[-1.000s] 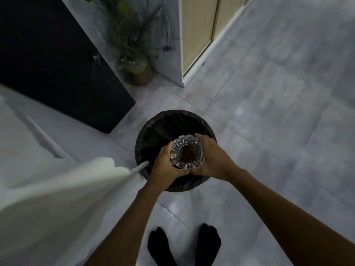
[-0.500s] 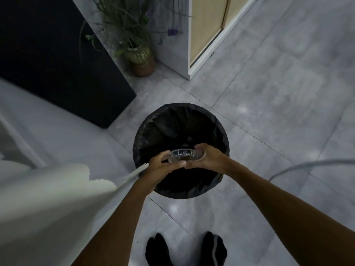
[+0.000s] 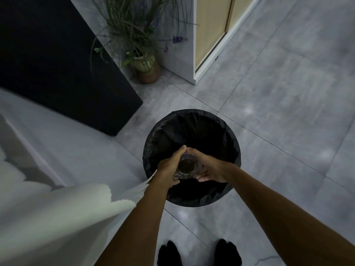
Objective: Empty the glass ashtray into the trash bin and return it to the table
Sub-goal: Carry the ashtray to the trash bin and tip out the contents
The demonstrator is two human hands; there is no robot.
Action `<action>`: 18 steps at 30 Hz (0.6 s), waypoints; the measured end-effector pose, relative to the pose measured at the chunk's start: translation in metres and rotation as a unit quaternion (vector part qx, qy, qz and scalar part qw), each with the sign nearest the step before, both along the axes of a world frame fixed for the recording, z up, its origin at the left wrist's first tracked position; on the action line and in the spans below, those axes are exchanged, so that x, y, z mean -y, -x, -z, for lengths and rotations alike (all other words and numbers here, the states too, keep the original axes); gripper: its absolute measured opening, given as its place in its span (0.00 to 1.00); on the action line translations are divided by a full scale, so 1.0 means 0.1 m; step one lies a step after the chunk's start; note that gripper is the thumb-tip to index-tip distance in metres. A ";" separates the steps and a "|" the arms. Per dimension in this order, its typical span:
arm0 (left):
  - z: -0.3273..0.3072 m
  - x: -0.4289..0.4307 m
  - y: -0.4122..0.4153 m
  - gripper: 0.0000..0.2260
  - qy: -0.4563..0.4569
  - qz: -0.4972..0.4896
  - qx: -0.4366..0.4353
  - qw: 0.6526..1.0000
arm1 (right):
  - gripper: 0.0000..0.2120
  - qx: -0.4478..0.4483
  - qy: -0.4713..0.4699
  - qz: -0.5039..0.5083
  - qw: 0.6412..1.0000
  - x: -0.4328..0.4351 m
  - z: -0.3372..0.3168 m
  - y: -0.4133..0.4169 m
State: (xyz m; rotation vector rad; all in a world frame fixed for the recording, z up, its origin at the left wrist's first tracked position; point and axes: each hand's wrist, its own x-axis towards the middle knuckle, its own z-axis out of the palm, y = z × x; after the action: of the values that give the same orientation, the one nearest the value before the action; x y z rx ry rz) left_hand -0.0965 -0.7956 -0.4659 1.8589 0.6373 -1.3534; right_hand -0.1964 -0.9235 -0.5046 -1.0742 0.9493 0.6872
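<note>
Glass ashtray held over the trash bin mouth, left hand and right hand clasping opposite rims. Judged heavy, rigid, slick, breakable; grip the thick faceted rim firmly.

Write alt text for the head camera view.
Seen from above, a left hand and right hand hold a glass ashtray over an open, black-lined trash bin on a grey tiled floor. A potted plant stands beyond the bin.
</note>
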 end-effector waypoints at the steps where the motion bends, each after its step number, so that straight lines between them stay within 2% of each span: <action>1: 0.01 0.00 0.00 0.46 0.000 0.004 -0.004 1.000 | 0.48 0.001 -0.001 0.001 1.000 0.00 0.00 0.00; 4: 0.05 0.01 0.01 0.46 -0.003 0.021 -0.005 1.000 | 0.43 -0.003 0.002 0.010 1.000 0.01 0.01 0.01; 7: 0.05 0.04 0.01 0.48 -0.007 0.030 0.002 1.000 | 0.45 -0.005 0.000 0.018 1.000 0.03 0.05 0.02; 12: -0.06 0.13 -0.06 0.63 -0.029 0.044 0.021 0.998 | 0.48 -0.011 -0.024 0.049 0.998 0.06 -0.01 -0.02; 16: -0.10 0.15 -0.09 0.63 -0.030 0.047 0.022 0.998 | 0.47 -0.007 -0.031 0.053 0.998 0.09 -0.07 -0.04; 18: -0.08 0.15 -0.09 0.59 -0.023 0.052 0.029 0.998 | 0.44 -0.001 -0.019 0.054 0.998 0.09 -0.07 -0.03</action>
State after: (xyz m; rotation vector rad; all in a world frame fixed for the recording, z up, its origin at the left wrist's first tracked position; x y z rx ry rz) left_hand -0.0876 -0.8102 -0.4578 1.9855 0.5537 -1.3555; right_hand -0.1936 -0.9327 -0.4978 -0.9826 0.9843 0.6152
